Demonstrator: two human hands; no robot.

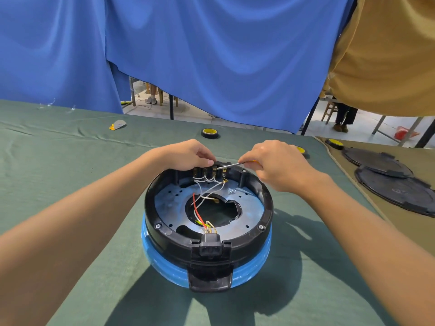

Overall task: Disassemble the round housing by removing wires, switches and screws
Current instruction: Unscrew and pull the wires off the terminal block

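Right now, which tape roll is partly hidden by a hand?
The tape roll behind the right hand; the centre roll and the far-right roll show fully.

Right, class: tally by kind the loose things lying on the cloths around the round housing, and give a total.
Black tape rolls with yellow cores: 3 (one partly behind the right hand)
Black round plastic covers: 2
Small grey and yellow scrap: 1
Total: 6
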